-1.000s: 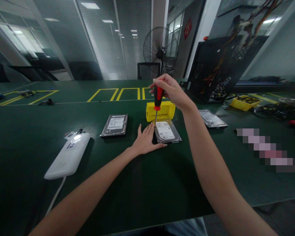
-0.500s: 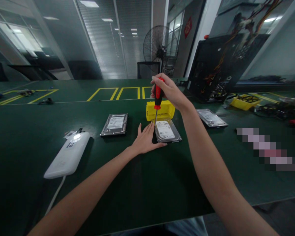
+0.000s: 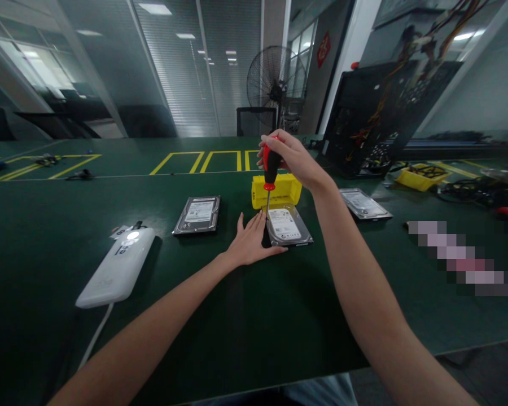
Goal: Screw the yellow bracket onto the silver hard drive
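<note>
1. On the green table [image 3: 46, 237] straight ahead of you lies a drive [image 3: 288, 225], flat, label up, its long axis running away from you.
2. Your left hand [image 3: 252, 243] lies flat and open on the table, fingers spread, pressed against the drive's left edge; it grips nothing.
3. Your right hand [image 3: 292, 159] hovers above the drive's far left corner, fingers closed round the handle of a screwdriver [image 3: 271, 169].
4. The screwdriver stands nearly upright, its tip down at that far left corner, just beyond your left fingertips. Whether the tip sits in a screw cannot be seen.
5. The drive is a silver metal slab with a white label.
6. A yellow box [image 3: 277, 190] sits just behind it. A second drive [image 3: 198, 214] lies to the left, a third [image 3: 364, 204] to the right, and a white power pack [image 3: 118, 268] nearer on the left.
</note>
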Motion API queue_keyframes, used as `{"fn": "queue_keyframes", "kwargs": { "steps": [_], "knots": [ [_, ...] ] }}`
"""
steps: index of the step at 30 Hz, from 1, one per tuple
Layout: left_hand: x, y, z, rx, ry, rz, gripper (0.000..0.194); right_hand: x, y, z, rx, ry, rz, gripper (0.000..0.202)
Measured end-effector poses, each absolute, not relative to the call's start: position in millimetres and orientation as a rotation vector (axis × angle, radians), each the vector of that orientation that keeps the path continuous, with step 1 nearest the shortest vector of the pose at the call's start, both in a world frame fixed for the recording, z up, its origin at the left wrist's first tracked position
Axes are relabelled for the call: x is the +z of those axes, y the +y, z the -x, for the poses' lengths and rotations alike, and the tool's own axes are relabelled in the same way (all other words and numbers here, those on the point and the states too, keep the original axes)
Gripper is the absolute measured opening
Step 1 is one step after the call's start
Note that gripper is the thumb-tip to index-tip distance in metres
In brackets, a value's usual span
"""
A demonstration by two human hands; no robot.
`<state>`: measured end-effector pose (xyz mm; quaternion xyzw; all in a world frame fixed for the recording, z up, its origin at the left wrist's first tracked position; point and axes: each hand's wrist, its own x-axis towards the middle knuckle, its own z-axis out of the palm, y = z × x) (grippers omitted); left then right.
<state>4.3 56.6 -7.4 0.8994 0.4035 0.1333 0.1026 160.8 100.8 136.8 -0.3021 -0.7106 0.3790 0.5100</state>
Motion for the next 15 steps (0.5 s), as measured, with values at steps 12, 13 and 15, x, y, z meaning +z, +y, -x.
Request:
{"fn": "queue_keyframes", "kwargs": {
  "steps": [12, 13, 15],
  "knots": [
    [-4.0, 54.9, -4.7, 0.355, 1.212, -2.649, 0.111, 131.8, 103.1, -157.9, 0.824, -1.697, 0.766, 0.041],
    [-4.1, 54.9, -4.9, 0.353, 1.215, -2.648, 0.111, 131.8, 102.9, -157.5, 0.830, -1.690, 0.752, 0.041],
    [-4.6, 54.9, -5.0, 0.360, 1.214, -2.648, 0.111, 132.3, 102.0, -157.1, 0.828, -1.684, 0.726, 0.039]
  ]
}}
